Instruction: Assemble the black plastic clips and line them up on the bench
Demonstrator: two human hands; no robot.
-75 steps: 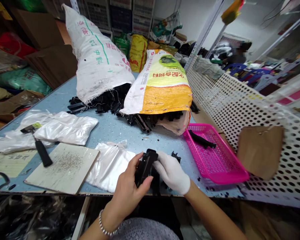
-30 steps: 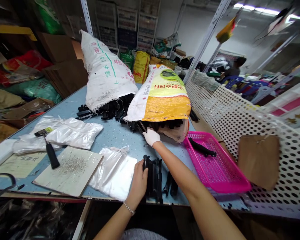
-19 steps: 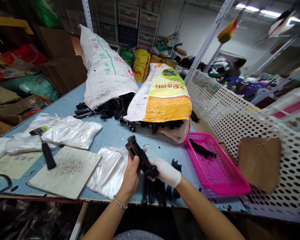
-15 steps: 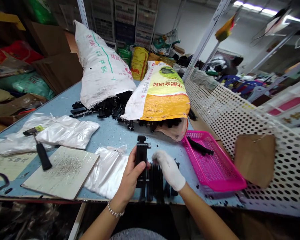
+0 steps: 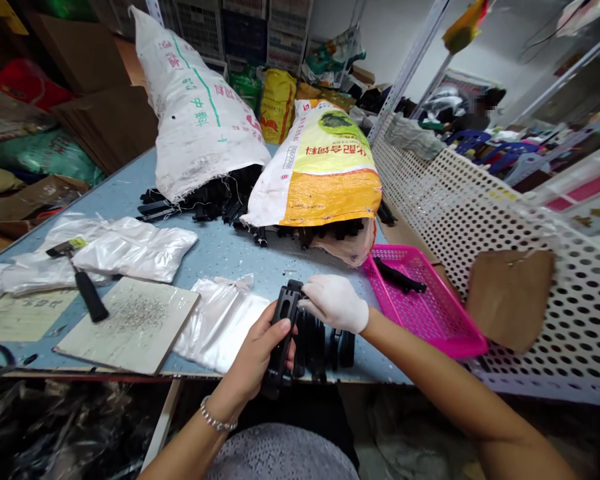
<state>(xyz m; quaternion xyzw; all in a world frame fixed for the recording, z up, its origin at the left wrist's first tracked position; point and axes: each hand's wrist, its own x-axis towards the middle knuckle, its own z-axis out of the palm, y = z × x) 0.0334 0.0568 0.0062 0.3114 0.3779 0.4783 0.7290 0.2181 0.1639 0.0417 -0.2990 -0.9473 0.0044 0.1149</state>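
Observation:
My bare left hand is wrapped around a long black plastic part, which has a slotted face and tilts with its top end away from me. At that top end my right hand, in a white glove, is closed with its fingertips pressed against the part's right side. The gloved fingers hide what they grip there. Beneath my hands, several similar black plastic parts stand side by side at the table's front edge. A clear plastic bag lies flat to the left of them.
A pink basket with one black part stands on the right, beside a perforated white panel. On the left are a hammer, a board and plastic bags. Two woven sacks spill black parts behind. A person sits far off.
My left hand has tilted the black part and turned its slotted face up. My gloved right hand has moved from above the standing parts to its top end. The view has shifted slightly.

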